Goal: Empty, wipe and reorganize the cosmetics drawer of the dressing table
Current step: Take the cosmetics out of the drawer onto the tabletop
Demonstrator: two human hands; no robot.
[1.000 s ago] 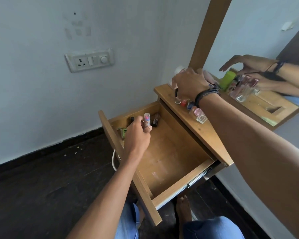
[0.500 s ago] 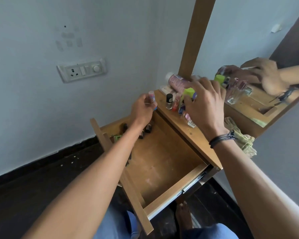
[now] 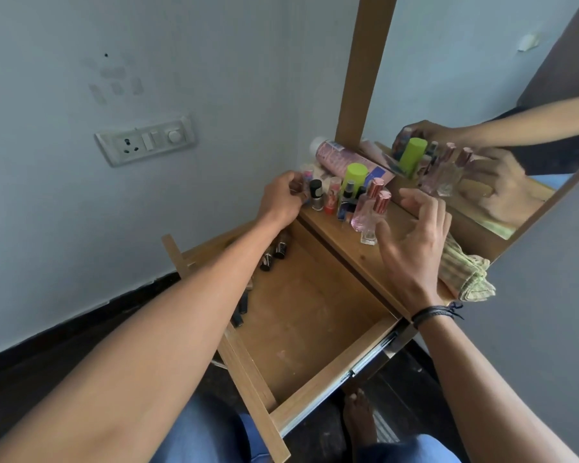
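Note:
The wooden drawer (image 3: 318, 392) stands pulled open below the dressing table top (image 3: 358, 252). Several small dark bottles (image 3: 274, 253) lie along its far left side, partly hidden by my left arm. My left hand (image 3: 281, 198) is at the table's far left corner, its fingers closed on a small pink-labelled tube (image 3: 306, 178) among the standing cosmetics. My right hand (image 3: 415, 242) hovers open over the table top, just right of two clear perfume bottles with copper caps (image 3: 370, 212). A bottle with a lime-green cap (image 3: 355, 177) and a nail polish bottle (image 3: 316, 195) stand nearby.
A pink spray can (image 3: 341, 160) lies against the mirror frame (image 3: 365, 68). A folded green-striped cloth (image 3: 465, 275) rests on the table's right end. A wall socket (image 3: 144, 140) is on the left wall. My knees and a bare foot (image 3: 358, 412) are below the drawer.
My left hand lifted the small tube out of the drawer and carried it to the table's far corner. My right hand let go of the green-capped bottle and drew back, open.

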